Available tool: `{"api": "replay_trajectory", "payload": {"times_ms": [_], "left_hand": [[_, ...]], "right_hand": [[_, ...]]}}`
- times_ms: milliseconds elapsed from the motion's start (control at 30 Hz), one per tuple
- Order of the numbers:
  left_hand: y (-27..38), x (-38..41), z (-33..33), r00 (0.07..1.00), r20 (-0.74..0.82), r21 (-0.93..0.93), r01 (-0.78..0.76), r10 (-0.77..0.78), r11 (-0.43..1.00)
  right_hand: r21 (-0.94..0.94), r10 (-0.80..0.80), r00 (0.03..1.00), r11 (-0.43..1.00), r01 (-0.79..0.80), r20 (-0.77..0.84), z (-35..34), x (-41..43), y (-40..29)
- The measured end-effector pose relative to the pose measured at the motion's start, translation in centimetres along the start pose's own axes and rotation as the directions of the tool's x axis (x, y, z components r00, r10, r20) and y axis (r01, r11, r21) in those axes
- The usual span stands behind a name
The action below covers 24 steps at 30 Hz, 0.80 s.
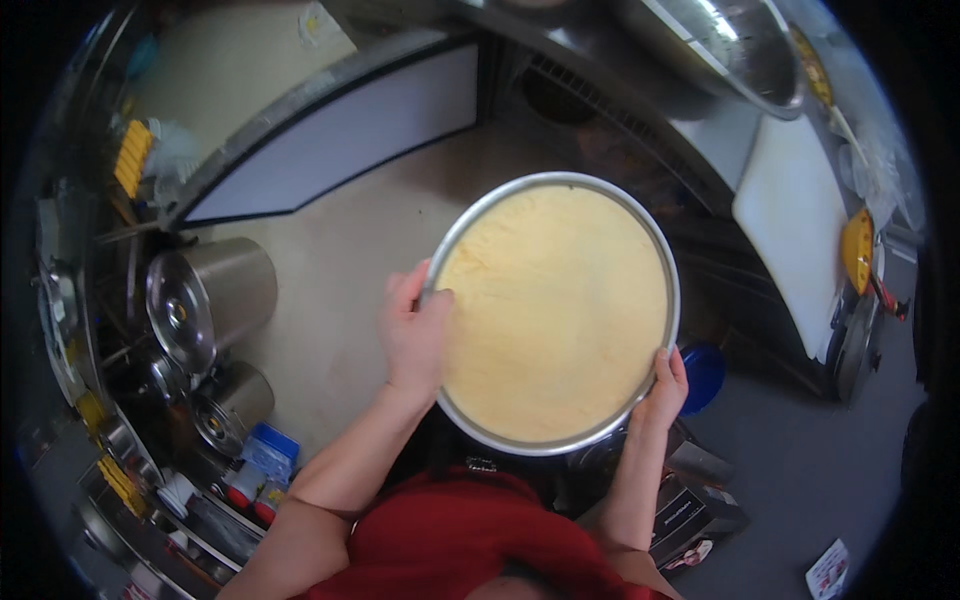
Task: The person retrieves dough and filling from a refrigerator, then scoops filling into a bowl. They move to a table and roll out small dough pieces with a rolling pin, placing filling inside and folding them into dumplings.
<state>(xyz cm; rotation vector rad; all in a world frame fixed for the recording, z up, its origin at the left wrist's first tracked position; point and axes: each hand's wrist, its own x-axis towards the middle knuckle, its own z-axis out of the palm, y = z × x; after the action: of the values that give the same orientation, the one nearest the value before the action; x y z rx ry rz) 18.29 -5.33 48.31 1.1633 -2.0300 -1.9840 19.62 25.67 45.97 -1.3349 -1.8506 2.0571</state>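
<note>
A large round metal pan [543, 449] is held up in front of my body, above the floor. Inside it lies a smooth, pale yellow layer [555, 315] that looks like dough or batter and reaches the rim all round. My left hand [416, 326] grips the pan's left rim, thumb over the edge and fingers on the outer side. Lower on the right side, my right hand [664, 386] holds the rim with its thumb on top. The fingers under the pan are hidden.
Lidded steel stockpots [214, 300] stand at the left, near a blue plastic container [271, 446]. A white cutting board [791, 240] rests on the right counter, below a large steel bowl [739, 52]. A blue round item [703, 379] and dark boxes [686, 517] are low at right.
</note>
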Motion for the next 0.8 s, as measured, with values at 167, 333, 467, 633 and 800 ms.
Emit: {"api": "replay_trajectory", "payload": {"times_ms": [167,333,467,633,800], "left_hand": [[-5.3,3.8,-0.8,0.976,-0.123,-0.192,0.155,-0.181,0.969],[-10.8,8.0,1.5,0.973,-0.158,-0.233,0.128,-0.168,0.964],[-12.2,10.5,5.5,0.981,-0.125,-0.217,0.118,-0.148,0.969],[-12.3,13.6,10.9,0.993,-0.116,-0.204,-0.044,0.02,0.978],[-8.5,17.4,16.4,0.966,-0.111,-0.23,-0.254,0.234,0.939]], "right_hand": [[-0.076,0.054,0.998,0.996,-0.051,0.042,5.2,4.7,5.6],[-0.18,0.024,0.992,0.984,-0.001,0.126,8.8,10.8,7.6],[-0.225,-0.063,0.982,0.969,0.103,0.178,9.9,16.9,6.5],[-0.292,-0.205,0.97,0.927,0.236,0.133,11.9,21.4,1.9],[-0.214,-0.279,0.941,0.924,0.317,0.19,11.9,26.8,-2.2]]}}
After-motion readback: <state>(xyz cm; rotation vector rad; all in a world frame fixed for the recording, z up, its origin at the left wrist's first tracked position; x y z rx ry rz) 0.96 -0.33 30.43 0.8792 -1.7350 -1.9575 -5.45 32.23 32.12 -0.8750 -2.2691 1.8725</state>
